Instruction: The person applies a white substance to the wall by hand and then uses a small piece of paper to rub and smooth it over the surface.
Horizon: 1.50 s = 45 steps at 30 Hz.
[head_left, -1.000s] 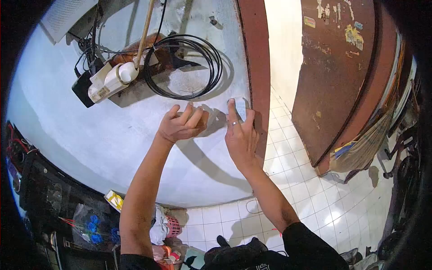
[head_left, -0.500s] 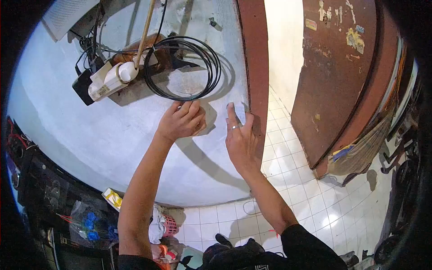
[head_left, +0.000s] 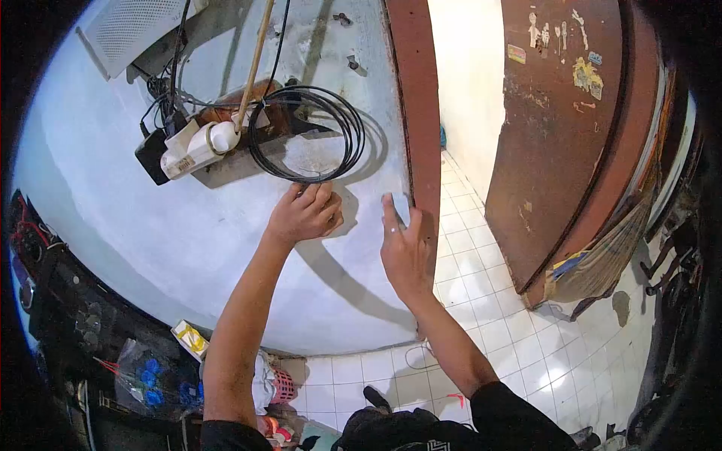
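A coil of black cable (head_left: 359, 143) hangs against the pale blue wall. My left hand (head_left: 307, 213) is closed at the lower edge of the coil, its fingers curled round the bottom strands. To the right, near the brown door frame, my right hand (head_left: 404, 255) presses a small pale, flat piece (head_left: 401, 203) to the wall. Its index finger is stretched along the piece, and a ring shows on one finger. Whether the piece is cloth, paper or a sponge cannot be told.
A white power strip (head_left: 188, 158) with a black adapter (head_left: 153, 156) hangs left of the coil, beside a wooden stick (head_left: 253, 60). The brown door (head_left: 556, 143) stands open on the right above white floor tiles (head_left: 481, 286). A pink basket (head_left: 283, 385) sits below.
The view has tilted upward slightly, so the wall items appear lower. My left hand stays at the coil's bottom. My right hand remains on the pale piece, which now looks more tilted.
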### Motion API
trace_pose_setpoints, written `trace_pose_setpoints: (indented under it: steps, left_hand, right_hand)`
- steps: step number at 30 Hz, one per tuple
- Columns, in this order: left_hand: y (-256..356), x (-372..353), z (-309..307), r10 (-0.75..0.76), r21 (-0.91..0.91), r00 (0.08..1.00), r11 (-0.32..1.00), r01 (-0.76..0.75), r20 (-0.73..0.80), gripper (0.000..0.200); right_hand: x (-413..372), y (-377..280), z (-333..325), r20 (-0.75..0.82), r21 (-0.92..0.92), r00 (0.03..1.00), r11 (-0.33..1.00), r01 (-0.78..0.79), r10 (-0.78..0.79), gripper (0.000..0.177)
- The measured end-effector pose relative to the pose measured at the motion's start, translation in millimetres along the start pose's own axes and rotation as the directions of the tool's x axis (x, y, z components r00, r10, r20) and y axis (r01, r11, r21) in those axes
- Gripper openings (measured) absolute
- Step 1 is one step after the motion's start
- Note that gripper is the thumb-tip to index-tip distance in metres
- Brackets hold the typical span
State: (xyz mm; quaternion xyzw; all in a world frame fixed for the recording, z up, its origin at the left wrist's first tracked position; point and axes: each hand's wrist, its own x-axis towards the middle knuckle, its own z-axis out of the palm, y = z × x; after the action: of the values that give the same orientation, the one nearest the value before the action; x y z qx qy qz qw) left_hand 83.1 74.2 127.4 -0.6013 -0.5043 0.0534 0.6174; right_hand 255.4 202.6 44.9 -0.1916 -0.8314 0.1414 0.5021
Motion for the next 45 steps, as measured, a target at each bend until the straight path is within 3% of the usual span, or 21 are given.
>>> trace_pose_setpoints:
  steps: [6,9,12,16,19,23,26,29,36,43,45]
  left_hand:
    - [-1,1,-3,-0.018,-0.051,1.0,0.999,0.019,0.014,0.019]
    - [-2,0,0,-0.005,-0.048,1.0,0.999,0.006,0.002,0.02]
    - [-2,0,-1,-0.01,-0.055,1.0,0.998,0.01,0.015,0.021]
    - [-3,4,-1,-0.009,-0.082,1.0,0.997,0.007,-0.025,0.021]
    - [-1,4,-5,-0.029,-0.065,0.999,0.997,0.032,0.04,0.019]
    - [-2,2,-2,-0.028,-0.039,1.0,0.999,0.028,0.006,0.018]
    - [-1,6,-3,-0.036,-0.039,0.999,0.999,0.035,-0.028,0.017]
    - [-2,5,-2,-0.024,-0.025,1.0,0.999,0.024,-0.015,0.018]
    - [-1,3,-2,-0.028,-0.042,1.0,0.999,0.028,-0.005,0.018]
    - [-2,4,-4,-0.03,-0.064,1.0,0.997,0.03,-0.004,0.018]
    - [-1,3,-4,-0.025,-0.067,1.0,0.997,0.025,0.002,0.019]
  right_hand:
    - [31,-11,-4,-0.1,-0.034,0.993,0.998,0.06,-0.063,0.063]
    - [31,-10,-7,-0.054,-0.008,0.997,0.999,0.049,-0.05,0.062]
    - [4,-5,-4,-0.033,-0.094,0.996,0.993,0.078,-0.082,0.062]
    - [16,-3,3,-0.089,-0.019,0.989,0.993,0.115,-0.116,0.062]
    - [27,-9,0,-0.082,-0.041,0.991,0.994,0.105,-0.108,0.064]
    - [-3,0,15,-0.04,0.008,0.996,0.997,0.082,-0.082,0.062]
    - [-3,-5,1,-0.028,-0.078,0.991,0.989,0.127,-0.129,0.059]
    - [2,-6,23,-0.137,-0.031,0.985,0.995,0.099,-0.102,0.057]
    - [-6,-8,17,-0.083,-0.043,0.993,0.996,0.082,-0.085,0.053]
    - [3,-9,18,-0.157,-0.036,0.979,0.991,0.125,-0.13,0.053]
    - [-8,-7,23,-0.088,-0.006,0.993,0.997,0.074,-0.074,0.055]
